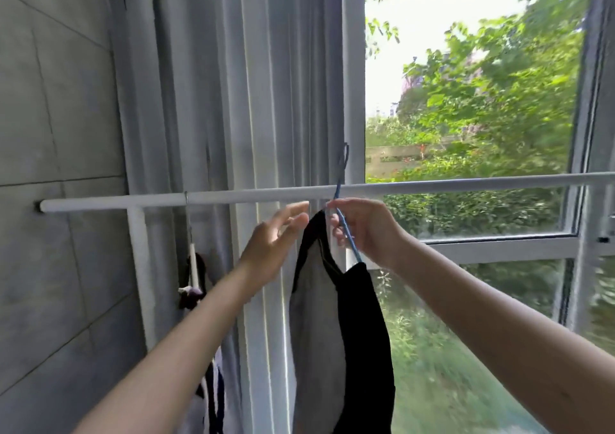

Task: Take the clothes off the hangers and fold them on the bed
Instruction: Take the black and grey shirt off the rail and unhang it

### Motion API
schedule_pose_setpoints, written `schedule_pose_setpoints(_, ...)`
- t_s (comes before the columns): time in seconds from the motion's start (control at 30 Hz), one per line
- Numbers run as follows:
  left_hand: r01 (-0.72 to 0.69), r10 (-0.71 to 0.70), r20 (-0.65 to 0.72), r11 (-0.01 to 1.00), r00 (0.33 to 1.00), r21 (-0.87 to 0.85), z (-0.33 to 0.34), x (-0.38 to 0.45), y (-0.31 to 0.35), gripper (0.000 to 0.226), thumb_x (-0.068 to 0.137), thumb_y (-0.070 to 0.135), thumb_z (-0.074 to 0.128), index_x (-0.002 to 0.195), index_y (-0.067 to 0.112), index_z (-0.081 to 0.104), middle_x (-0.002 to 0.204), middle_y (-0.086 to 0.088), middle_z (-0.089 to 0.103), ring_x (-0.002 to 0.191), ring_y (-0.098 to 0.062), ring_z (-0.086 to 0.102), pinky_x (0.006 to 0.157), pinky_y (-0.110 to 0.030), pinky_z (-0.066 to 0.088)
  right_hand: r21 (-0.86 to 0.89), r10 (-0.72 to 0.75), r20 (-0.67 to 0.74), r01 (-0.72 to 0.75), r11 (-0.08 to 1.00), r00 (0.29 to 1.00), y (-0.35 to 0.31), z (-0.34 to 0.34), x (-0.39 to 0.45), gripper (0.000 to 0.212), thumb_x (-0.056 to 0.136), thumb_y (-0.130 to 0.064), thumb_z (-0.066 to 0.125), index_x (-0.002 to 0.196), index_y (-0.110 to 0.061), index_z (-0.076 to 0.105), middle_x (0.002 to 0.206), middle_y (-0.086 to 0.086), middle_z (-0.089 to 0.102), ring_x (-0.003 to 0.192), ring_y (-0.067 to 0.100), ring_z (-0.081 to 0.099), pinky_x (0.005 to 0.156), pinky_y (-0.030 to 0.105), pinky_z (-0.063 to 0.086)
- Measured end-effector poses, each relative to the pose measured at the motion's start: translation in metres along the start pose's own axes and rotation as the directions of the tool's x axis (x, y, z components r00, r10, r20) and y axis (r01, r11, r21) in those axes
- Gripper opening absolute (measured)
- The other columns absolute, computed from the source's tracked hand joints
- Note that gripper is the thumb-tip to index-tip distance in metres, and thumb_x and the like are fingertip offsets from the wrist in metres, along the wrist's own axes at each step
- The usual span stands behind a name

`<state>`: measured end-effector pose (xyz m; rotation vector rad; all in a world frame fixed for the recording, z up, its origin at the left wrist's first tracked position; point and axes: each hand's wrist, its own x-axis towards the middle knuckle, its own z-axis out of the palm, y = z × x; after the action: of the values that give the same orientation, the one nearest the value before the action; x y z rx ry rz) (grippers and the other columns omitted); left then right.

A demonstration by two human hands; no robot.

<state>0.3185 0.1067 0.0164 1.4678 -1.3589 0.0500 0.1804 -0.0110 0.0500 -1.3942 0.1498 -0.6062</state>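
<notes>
The right hand (362, 230) pinches a blue hanger (346, 227) carrying a black-and-grey shirt (349, 334), its hook seemingly off the rail (233, 197); the left hand (273, 244) reaches beside it, fingers spread.

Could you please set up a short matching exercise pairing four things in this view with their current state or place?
Things:
1. left hand
2. right hand
3. blue hanger
4. black and grey garment

States:
a. hook raised above the white rail
b. fingers straight, holding nothing
c. draped on the hanger, hanging down
d. gripping the hanger's neck

Pairs: 1-b, 2-d, 3-a, 4-c
</notes>
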Motion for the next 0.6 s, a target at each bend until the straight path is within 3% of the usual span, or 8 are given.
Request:
schedule_pose_setpoints(0.07, -0.032, 0.031, 0.018, 0.998, 0.999, 0.051, 0.025, 0.009, 0.009, 0.082, 0.067, 0.086, 0.034, 0.128, 0.034, 0.052, 0.131, 0.011, 0.055, 0.118, -0.004, 0.050, 0.094, -0.021, 0.040, -0.050, 0.041, -0.034, -0.042, 0.998, 0.999, -0.009, -0.020, -0.019, 0.008, 0.088, -0.018, 0.050, 0.091, -0.012, 0.054, 0.058, 0.000, 0.056, 0.045, 0.013, 0.048, 0.047, 0.021, 0.041)
schedule_pose_setpoints(0.17, -0.084, 0.083, 0.018, 0.988, 0.996, 0.127, 0.071, 0.014, 0.030, 0.069, 0.073, 0.077, 0.034, 0.125, 0.036, 0.054, 0.130, 0.010, 0.054, 0.119, -0.010, 0.050, 0.099, -0.038, 0.043, -0.143, 0.098, -0.107, -0.113, 0.983, 0.989, -0.027, -0.059, -0.064, 0.010, 0.087, -0.020, 0.053, 0.085, -0.012, 0.059, 0.061, 0.002, 0.056, 0.045, 0.013, 0.049, 0.047, 0.022, 0.045)
schedule_pose_setpoints(0.37, -0.204, 0.182, 0.167, 0.971, 0.969, 0.127, 0.180, -0.009, 0.090, 0.068, 0.073, 0.074, 0.036, 0.117, 0.029, 0.062, 0.122, 0.009, 0.059, 0.118, -0.010, 0.050, 0.099, -0.034, 0.041, -0.329, 0.144, -0.229, -0.216, 0.919, 0.963, -0.062, -0.145, -0.193, 0.014, 0.090, -0.028, 0.054, 0.094, -0.015, 0.056, 0.065, 0.001, 0.045, 0.047, 0.011, 0.039, 0.041, 0.019, 0.033)
schedule_pose_setpoints(0.5, -0.263, 0.252, 0.202, 0.964, 0.947, 0.032, 0.281, -0.042, 0.167, 0.046, 0.074, 0.070, 0.040, 0.091, 0.035, 0.064, 0.095, 0.010, 0.063, 0.093, -0.013, 0.058, 0.082, -0.035, 0.047, -0.483, 0.054, -0.389, -0.254, 0.838, 0.919, -0.099, -0.203, -0.318, 0.018, 0.093, -0.033, 0.050, 0.091, -0.016, 0.057, 0.060, -0.001, 0.041, 0.044, 0.009, 0.030, 0.043, 0.021, 0.022)
schedule_pose_setpoints(0.6, -0.329, 0.327, 0.249, 0.944, 0.912, -0.031, 0.357, -0.078, 0.234, 0.034, 0.078, 0.066, 0.038, 0.060, 0.038, 0.046, 0.066, 0.010, 0.053, 0.066, -0.017, 0.054, 0.065, -0.038, 0.048, -0.620, -0.057, -0.506, -0.317, 0.717, 0.860, -0.126, -0.241, -0.416, 0.023, 0.090, -0.042, 0.055, 0.084, -0.021, 0.064, 0.062, -0.003, 0.047, 0.049, 0.009, 0.035, 0.047, 0.024, 0.025)
